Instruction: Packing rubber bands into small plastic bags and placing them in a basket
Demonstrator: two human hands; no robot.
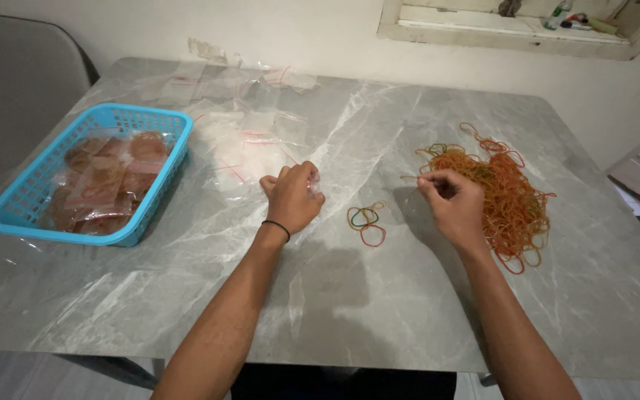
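Note:
My left hand [292, 197] is closed around a small clear plastic bag [312, 184] near the middle of the grey marble table [335, 311]. My right hand [452, 204] pinches a thin rubber band at the left edge of a big heap of orange, red and green rubber bands [509, 196]. A few loose rubber bands [367, 222] lie between my two hands. A black band sits on my left wrist.
A blue plastic basket [9, 215] at the left holds several filled clear bags of rubber bands. A pile of empty clear zip bags [250, 141] lies beyond my left hand. A grey chair back stands at far left, a window sill at top right.

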